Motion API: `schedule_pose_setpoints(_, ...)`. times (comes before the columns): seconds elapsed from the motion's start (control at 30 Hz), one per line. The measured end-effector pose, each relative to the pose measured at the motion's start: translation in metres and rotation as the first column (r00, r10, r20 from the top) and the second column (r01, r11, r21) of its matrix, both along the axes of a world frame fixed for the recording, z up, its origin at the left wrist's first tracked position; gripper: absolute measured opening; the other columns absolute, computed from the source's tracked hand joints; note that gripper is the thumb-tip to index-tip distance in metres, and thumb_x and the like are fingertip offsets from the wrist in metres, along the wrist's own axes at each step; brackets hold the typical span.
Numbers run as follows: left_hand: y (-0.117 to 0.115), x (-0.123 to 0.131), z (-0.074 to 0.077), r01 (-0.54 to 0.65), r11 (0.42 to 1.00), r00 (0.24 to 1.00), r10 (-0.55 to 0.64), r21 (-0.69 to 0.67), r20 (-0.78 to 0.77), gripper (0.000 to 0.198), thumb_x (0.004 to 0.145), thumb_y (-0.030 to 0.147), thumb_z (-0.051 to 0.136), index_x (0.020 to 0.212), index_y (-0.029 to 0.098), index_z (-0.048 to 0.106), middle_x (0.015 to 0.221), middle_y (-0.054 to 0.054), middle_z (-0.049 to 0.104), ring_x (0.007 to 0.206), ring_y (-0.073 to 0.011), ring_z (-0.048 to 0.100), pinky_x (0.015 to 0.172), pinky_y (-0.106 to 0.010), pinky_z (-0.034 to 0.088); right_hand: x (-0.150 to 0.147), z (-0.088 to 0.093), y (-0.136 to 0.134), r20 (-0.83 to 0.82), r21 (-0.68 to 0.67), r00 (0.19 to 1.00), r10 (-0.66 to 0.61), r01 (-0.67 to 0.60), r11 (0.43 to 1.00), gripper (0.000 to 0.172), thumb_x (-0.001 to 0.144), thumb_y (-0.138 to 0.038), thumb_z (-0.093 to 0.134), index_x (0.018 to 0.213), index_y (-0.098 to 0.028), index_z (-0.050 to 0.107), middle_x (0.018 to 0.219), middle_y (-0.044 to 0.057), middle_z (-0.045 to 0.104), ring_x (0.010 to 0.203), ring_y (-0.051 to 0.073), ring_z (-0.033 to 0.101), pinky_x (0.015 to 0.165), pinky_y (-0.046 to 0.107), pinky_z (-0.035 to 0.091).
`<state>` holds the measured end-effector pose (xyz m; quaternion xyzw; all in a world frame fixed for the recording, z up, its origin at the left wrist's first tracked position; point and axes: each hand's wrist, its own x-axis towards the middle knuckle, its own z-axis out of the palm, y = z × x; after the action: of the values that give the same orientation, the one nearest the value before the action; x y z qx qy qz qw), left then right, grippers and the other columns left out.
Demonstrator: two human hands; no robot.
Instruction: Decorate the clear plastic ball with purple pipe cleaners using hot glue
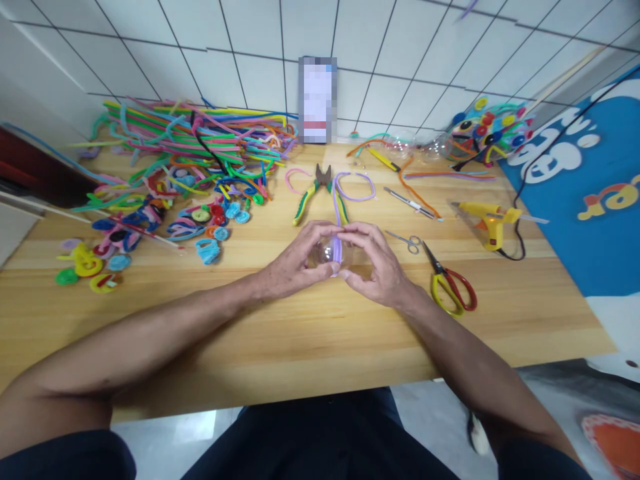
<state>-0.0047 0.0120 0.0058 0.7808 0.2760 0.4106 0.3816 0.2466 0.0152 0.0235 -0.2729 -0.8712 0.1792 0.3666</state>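
My left hand [295,263] is curled round the left side of a clear plastic ball [324,251]. From the right, my right hand [377,270] cups the same ball, its fingertips meeting those of the left hand at the top. A purple pipe cleaner [337,252] runs over the middle of the ball between both hands, and my left thumb presses on its lower end. Its far part stretches up the table toward a loop of purple pipe cleaner [374,190]. Just beyond the hands lie pliers [305,204] with green and yellow handles, jaws pointing away.
Bundled pipe cleaners [200,137] and several coiled pieces [207,252] cover the left. To the right lie small scissors [413,244], red-and-yellow-handled scissors [468,287], a craft knife [410,202] and a yellow glue gun [493,227] with its cord. A phone [317,100] leans on the tiled wall.
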Motion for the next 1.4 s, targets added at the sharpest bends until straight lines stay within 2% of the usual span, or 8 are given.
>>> schedule_pose_setpoints(0.27,-0.001,-0.001,0.002,0.024,1.0,1.0,-0.024,-0.019,-0.002,0.058,0.11,0.044,0.071,0.164,0.038,0.05,0.157,-0.011,0.057,0.147,-0.0303,0.058,0.12,-0.05,0.055,-0.002,-0.002,0.0,-0.032,-0.026,0.999,-0.024,0.024,0.999,0.059,0.099,-0.031,0.076,0.155,-0.034,0.059,0.15,0.014,0.064,0.143,0.036,0.064,0.121,0.063,0.057)
schedule_pose_setpoints(0.4,0.001,-0.003,0.001,0.058,0.997,0.998,-0.056,0.047,-0.028,0.061,0.112,0.038,0.066,0.169,0.038,0.044,0.159,-0.013,0.055,0.153,-0.0312,0.053,0.128,-0.056,0.05,-0.003,-0.001,0.0,-0.03,-0.012,0.999,-0.038,0.038,0.999,0.058,0.098,-0.029,0.076,0.154,-0.033,0.059,0.148,0.014,0.066,0.142,0.036,0.065,0.119,0.063,0.058)
schedule_pose_setpoints(0.6,0.006,0.001,-0.009,0.056,0.983,0.998,-0.05,0.175,-0.041,0.095,0.092,0.027,0.081,0.173,0.035,0.033,0.166,-0.016,0.049,0.158,-0.0394,0.049,0.132,-0.067,0.046,-0.002,-0.003,0.002,-0.031,-0.036,0.998,-0.05,0.049,0.998,0.058,0.098,-0.032,0.078,0.152,-0.031,0.06,0.147,0.015,0.067,0.14,0.036,0.066,0.115,0.061,0.061)
schedule_pose_setpoints(0.7,0.009,0.002,-0.013,0.042,0.979,0.998,-0.031,0.197,-0.063,0.101,0.087,0.025,0.084,0.173,0.034,0.032,0.166,-0.018,0.05,0.158,-0.0401,0.051,0.132,-0.067,0.047,-0.002,-0.004,0.003,-0.049,-0.036,0.998,-0.05,0.049,0.998,0.055,0.098,-0.033,0.078,0.151,-0.031,0.061,0.146,0.015,0.067,0.138,0.035,0.067,0.112,0.059,0.062)
schedule_pose_setpoints(0.9,0.01,0.0,-0.01,0.032,0.996,0.998,-0.027,0.088,-0.059,0.091,0.088,0.028,0.086,0.168,0.031,0.041,0.162,-0.017,0.058,0.152,-0.0383,0.058,0.13,-0.063,0.051,-0.003,-0.001,0.008,-0.031,-0.136,0.998,-0.057,0.052,0.989,0.052,0.1,-0.041,0.077,0.15,-0.032,0.065,0.146,0.013,0.069,0.134,0.034,0.068,0.105,0.054,0.065)
schedule_pose_setpoints(1.17,0.005,0.001,-0.004,0.105,0.955,0.994,-0.096,-0.276,0.045,0.085,0.09,0.034,0.087,0.164,0.029,0.046,0.154,-0.014,0.065,0.138,-0.0326,0.07,0.12,-0.055,0.06,-0.004,0.01,0.004,-0.104,-0.302,0.992,-0.067,0.032,0.953,0.049,0.104,-0.055,0.075,0.147,-0.031,0.07,0.138,0.012,0.074,0.125,0.029,0.071,0.092,0.044,0.068)
schedule_pose_setpoints(1.27,0.003,0.001,-0.004,0.088,0.957,0.996,-0.08,-0.277,0.04,0.09,0.089,0.034,0.088,0.168,0.03,0.043,0.165,-0.017,0.058,0.147,-0.0346,0.065,0.124,-0.057,0.057,-0.005,0.009,0.0,-0.17,-0.371,0.979,-0.116,0.045,0.927,0.059,0.103,-0.061,0.076,0.15,-0.028,0.064,0.137,0.012,0.074,0.125,0.029,0.073,0.095,0.043,0.067)
schedule_pose_setpoints(1.4,0.0,0.001,-0.006,0.047,0.975,0.999,-0.05,-0.215,-0.005,0.098,0.089,0.029,0.087,0.173,0.034,0.038,0.173,-0.016,0.05,0.157,-0.0364,0.057,0.13,-0.059,0.052,-0.006,0.006,-0.001,-0.179,-0.406,0.975,-0.132,0.049,0.913,0.056,0.103,-0.064,0.073,0.144,-0.027,0.065,0.141,0.013,0.074,0.129,0.029,0.073,0.099,0.045,0.066)
